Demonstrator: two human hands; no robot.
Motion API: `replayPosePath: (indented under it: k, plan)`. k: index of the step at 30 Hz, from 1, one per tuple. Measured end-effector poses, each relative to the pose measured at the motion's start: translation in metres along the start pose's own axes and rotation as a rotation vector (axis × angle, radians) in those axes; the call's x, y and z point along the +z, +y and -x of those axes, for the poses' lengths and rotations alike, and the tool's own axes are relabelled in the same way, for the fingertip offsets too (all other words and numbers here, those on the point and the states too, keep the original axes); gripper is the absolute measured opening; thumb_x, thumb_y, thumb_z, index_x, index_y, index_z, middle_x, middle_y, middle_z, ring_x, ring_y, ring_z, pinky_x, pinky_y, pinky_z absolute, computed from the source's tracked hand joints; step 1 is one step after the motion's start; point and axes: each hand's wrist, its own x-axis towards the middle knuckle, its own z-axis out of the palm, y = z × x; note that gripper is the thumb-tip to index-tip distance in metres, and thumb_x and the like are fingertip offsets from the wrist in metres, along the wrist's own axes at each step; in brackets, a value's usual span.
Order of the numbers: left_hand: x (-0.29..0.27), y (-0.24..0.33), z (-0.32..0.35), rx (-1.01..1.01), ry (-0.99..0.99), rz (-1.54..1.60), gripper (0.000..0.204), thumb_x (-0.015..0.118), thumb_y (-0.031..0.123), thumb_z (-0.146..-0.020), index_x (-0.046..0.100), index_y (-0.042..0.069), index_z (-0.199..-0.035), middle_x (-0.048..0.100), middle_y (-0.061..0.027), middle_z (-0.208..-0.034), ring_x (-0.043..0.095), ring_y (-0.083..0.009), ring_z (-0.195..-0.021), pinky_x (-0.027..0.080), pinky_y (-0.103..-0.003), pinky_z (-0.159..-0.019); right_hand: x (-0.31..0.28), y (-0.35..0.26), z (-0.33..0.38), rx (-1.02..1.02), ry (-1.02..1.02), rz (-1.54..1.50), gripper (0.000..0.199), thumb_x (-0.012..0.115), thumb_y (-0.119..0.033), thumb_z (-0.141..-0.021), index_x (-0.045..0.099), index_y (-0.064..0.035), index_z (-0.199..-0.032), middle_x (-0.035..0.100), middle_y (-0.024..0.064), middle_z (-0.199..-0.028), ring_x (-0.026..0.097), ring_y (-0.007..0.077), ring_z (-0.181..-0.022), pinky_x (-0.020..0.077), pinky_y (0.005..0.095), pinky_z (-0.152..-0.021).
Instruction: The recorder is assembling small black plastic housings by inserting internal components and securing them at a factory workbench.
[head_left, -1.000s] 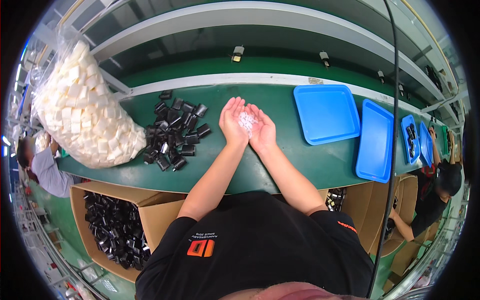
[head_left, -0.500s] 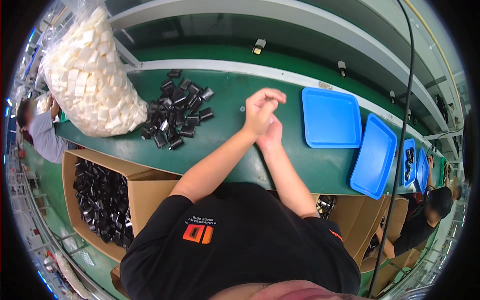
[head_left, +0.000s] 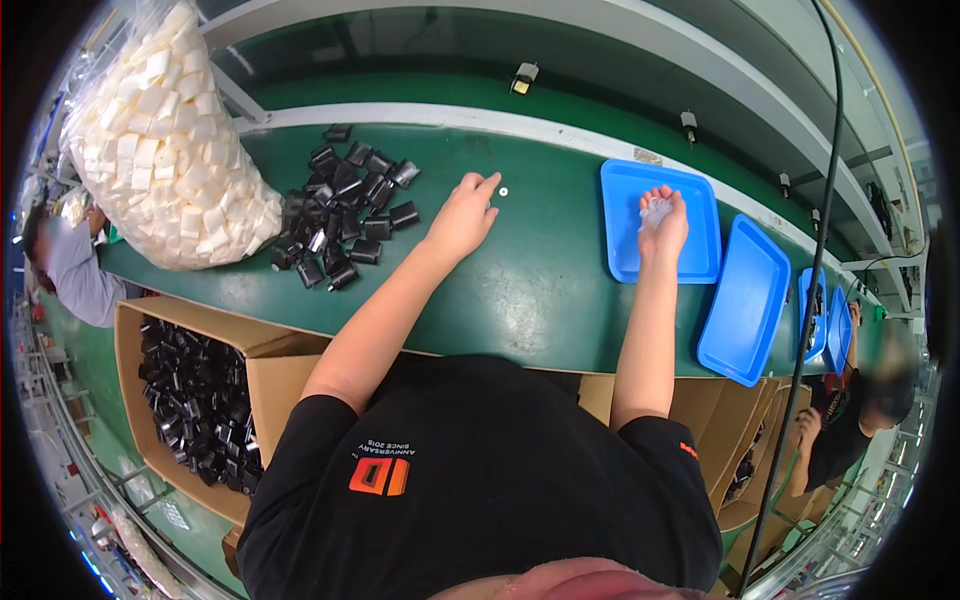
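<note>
My left hand (head_left: 463, 218) is over the green table with its thumb and fingers apart, and nothing shows between them. Just beyond its fingertips lies a small white ring (head_left: 503, 191). Palm up, my right hand (head_left: 668, 235) is raised above a blue tray (head_left: 622, 262). Its fingers curl around several small translucent pieces (head_left: 655, 212), whose exact kind is too small to tell. To the left of my left hand is a loose pile of short black plastic housings (head_left: 345, 190).
A clear bag of cream-coloured blocks (head_left: 170, 160) stands at the table's left. Below is a cardboard box (head_left: 275, 395) of black parts. More blue trays, including a tilted one (head_left: 745, 300), line the right. A black cable (head_left: 822, 200) hangs there. People work at both sides.
My hands were together over the table's middle and have parted. The left moved left beside the white ring; the right moved right over the tray, its palm now showing translucent pieces.
</note>
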Motion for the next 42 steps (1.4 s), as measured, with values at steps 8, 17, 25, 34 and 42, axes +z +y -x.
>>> replayPosePath:
  k: [8, 17, 25, 34, 42]
  plan:
    - [0.012, -0.002, -0.026, -0.029, -0.113, -0.117, 0.014, 0.061, 0.001, -0.085, 0.062, 0.003, -0.100, 0.056, -0.0188, -0.106, 0.063, -0.0391, -0.092, 0.053, -0.045, -0.083, -0.001, -0.011, 0.045, -0.273, -0.037, 0.399, 0.037, 0.058, -0.026, -0.098, 0.062, 0.0042, -0.119, 0.064, 0.0124, -0.120, 0.056, 0.0234, -0.117, 0.0406, 0.0360, -0.104]
    - [0.006, 0.016, -0.030, -0.042, -0.116, -0.168, 0.014, 0.062, 0.009, -0.082, 0.061, 0.000, -0.093, 0.059, -0.0211, -0.099, 0.063, -0.0397, -0.090, 0.054, -0.045, -0.081, -0.014, 0.008, 0.132, -0.817, -0.203, 1.726, 0.031, 0.073, -0.026, -0.079, 0.068, -0.0050, -0.101, 0.065, 0.0111, -0.098, 0.056, 0.0313, -0.102, 0.0391, 0.0452, -0.094]
    - [0.014, -0.007, -0.034, 0.003, -0.095, -0.166, 0.013, 0.062, 0.007, -0.076, 0.062, 0.000, -0.087, 0.060, -0.0208, -0.093, 0.063, -0.0395, -0.087, 0.053, -0.047, -0.079, 0.004, 0.035, 0.151, -0.587, -0.604, 1.368, 0.031, 0.078, -0.018, -0.073, 0.064, -0.0020, -0.096, 0.067, 0.0115, -0.088, 0.063, 0.0306, -0.086, 0.0467, 0.0410, -0.084]
    - [-0.009, -0.012, -0.021, 0.138, -0.186, -0.156, 0.013, 0.068, 0.006, -0.067, 0.063, 0.000, -0.077, 0.063, -0.0188, -0.080, 0.065, -0.0365, -0.078, 0.054, -0.044, -0.073, 0.017, 0.051, 0.193, -0.908, -0.922, 1.177, 0.022, 0.074, -0.011, -0.075, 0.063, -0.0053, -0.093, 0.066, 0.0085, -0.094, 0.062, 0.0283, -0.093, 0.0464, 0.0413, -0.085]
    - [-0.010, 0.016, 0.006, -0.025, 0.053, 0.359, 0.018, 0.069, 0.005, -0.071, 0.066, 0.000, -0.089, 0.064, -0.0134, -0.088, 0.067, -0.0226, -0.075, 0.055, -0.034, -0.071, 0.000, 0.062, 0.196, -1.011, -0.861, 1.164, 0.020, 0.075, -0.006, -0.071, 0.064, -0.0052, -0.088, 0.065, 0.0082, -0.092, 0.062, 0.0271, -0.091, 0.0467, 0.0407, -0.082]
